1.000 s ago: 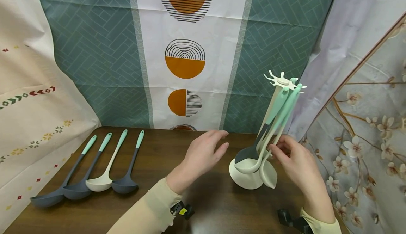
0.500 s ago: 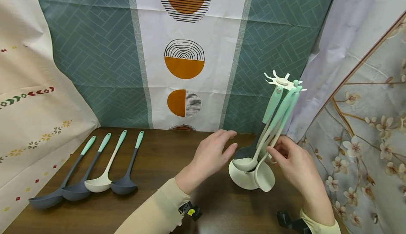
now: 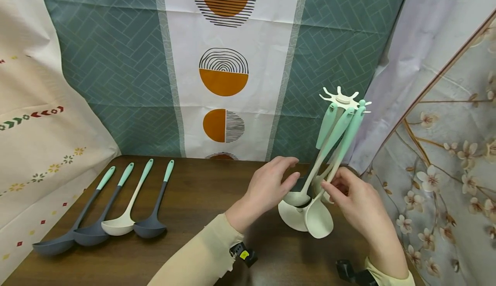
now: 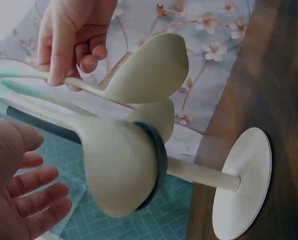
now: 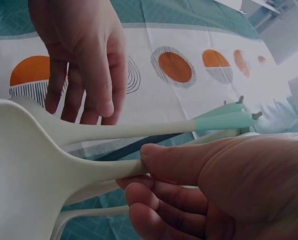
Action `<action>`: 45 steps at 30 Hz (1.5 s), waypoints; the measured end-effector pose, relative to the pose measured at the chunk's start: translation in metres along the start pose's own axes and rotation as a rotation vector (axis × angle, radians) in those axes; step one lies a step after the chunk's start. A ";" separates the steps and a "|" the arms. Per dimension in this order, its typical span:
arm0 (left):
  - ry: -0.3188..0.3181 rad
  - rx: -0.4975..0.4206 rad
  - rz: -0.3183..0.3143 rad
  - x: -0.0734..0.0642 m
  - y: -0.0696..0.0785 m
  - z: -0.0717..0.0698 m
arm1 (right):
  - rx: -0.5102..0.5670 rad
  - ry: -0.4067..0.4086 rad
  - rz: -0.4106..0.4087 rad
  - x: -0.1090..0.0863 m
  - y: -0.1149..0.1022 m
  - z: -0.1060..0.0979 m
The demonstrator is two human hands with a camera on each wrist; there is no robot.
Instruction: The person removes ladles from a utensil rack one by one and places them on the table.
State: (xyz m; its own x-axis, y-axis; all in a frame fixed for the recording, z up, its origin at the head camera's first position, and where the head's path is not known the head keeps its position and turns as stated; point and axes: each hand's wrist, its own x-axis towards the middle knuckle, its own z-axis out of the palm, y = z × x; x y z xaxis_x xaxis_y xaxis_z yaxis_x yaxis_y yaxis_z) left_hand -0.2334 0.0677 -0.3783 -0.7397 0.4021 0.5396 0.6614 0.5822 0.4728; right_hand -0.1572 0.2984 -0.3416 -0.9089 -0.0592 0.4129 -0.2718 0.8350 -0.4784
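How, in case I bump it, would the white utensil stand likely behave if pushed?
The white stand could tip: it's tall, with utensils mostly hung on one side. Its flat round base makes a slide likelier than a roll. The utensils may swing, hanging from its hooked top.

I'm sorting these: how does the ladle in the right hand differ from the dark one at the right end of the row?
The held ladle has a cream bowl; the dark ladle's bowl is grey. The held ladle slants steeply by the stand; the dark ladle lies on the table. The right hand pinches the held ladle's shaft; no hand touches the dark ladle. Both have mint green upper ends.
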 end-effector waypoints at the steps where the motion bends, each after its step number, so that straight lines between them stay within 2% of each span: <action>1: -0.003 -0.009 -0.003 0.000 0.000 0.001 | -0.001 -0.004 0.001 0.000 -0.001 0.000; 5: 0.002 -0.047 -0.004 -0.001 0.001 0.004 | -0.005 -0.014 0.007 -0.001 -0.003 0.000; 14: 0.019 -0.090 0.055 -0.001 0.003 0.009 | -0.009 -0.011 -0.003 -0.001 -0.007 0.003; 21: 0.038 -0.067 0.024 0.001 0.004 0.016 | -0.006 -0.003 -0.010 -0.001 -0.009 0.003; 25: 0.075 -0.050 0.020 0.002 0.005 0.020 | -0.006 0.001 -0.016 0.000 -0.009 0.002; 33: 0.171 -0.029 0.070 -0.001 0.006 0.023 | -0.017 0.003 -0.005 0.000 -0.008 0.003; 45: 0.208 -0.042 0.113 -0.003 0.004 0.021 | -0.040 0.028 -0.021 0.001 -0.006 0.005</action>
State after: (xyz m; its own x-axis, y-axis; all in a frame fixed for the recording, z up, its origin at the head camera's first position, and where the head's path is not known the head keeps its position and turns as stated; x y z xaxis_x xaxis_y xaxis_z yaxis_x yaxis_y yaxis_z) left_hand -0.2312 0.0831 -0.3929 -0.6221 0.3061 0.7207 0.7464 0.5100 0.4276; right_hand -0.1579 0.2910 -0.3422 -0.8937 -0.0615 0.4445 -0.2769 0.8551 -0.4384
